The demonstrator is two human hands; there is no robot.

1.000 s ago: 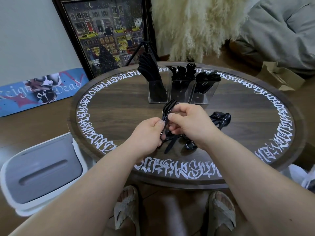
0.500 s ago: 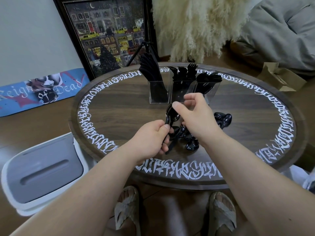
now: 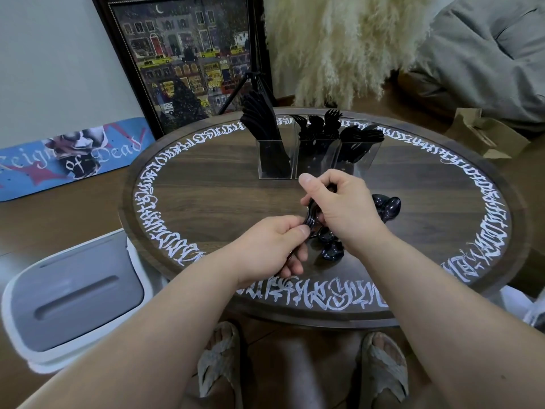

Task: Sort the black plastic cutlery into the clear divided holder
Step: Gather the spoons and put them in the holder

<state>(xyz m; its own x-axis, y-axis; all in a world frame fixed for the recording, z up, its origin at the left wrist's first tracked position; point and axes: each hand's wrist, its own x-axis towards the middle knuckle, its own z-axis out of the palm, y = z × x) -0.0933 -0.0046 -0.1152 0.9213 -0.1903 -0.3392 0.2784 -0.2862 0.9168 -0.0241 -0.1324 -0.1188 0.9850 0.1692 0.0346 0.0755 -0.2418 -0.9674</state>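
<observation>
A clear divided holder (image 3: 306, 160) stands at the back of the round table (image 3: 206, 187), with knives in its left cell, forks in the middle and spoons on the right. My left hand (image 3: 274, 246) grips a small bundle of black cutlery (image 3: 311, 215) by the handles. My right hand (image 3: 342, 208) curls round the upper ends of that same bundle, its thumb raised. Black spoons (image 3: 331, 249) lie on the table under my hands, and more spoons (image 3: 387, 206) lie to the right of my right hand. Which pieces the bundle holds is hidden by my fingers.
A white bin with a grey lid (image 3: 73, 293) stands on the floor at the table's left. A framed picture (image 3: 188, 57) and a skateboard deck (image 3: 67, 157) lean against the wall. A cardboard box (image 3: 486, 137) lies at the right. My feet in sandals (image 3: 218, 367) are under the table.
My right hand has come back down from near the holder onto the bundle in my left hand. The fork tips seen a second ago above my hands no longer show.
</observation>
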